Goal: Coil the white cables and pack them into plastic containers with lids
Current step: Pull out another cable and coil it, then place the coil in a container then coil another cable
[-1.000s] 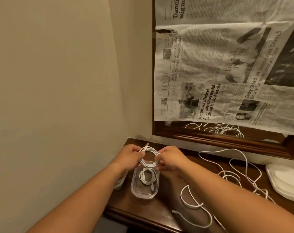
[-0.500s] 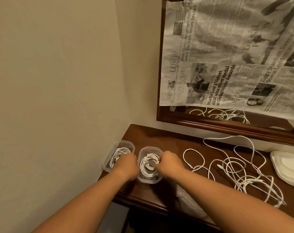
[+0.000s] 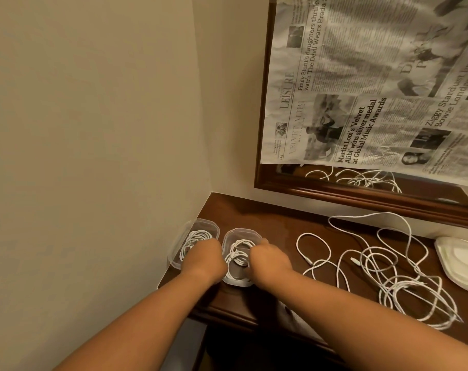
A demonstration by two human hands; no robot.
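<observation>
Now, left hand (image 3: pixel 206 259) and right hand (image 3: pixel 270 259) on container (image 3: pixel 241 230), long axis pointing away, coil (image 3: pixel 237 253) inside, grips unclear

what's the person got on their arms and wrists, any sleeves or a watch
No sleeves show: the left forearm and right forearm are bare to the frame edge. The left wrist and right wrist carry no watch, bracelet or glove. Whether any ring is worn cannot be told.
</observation>
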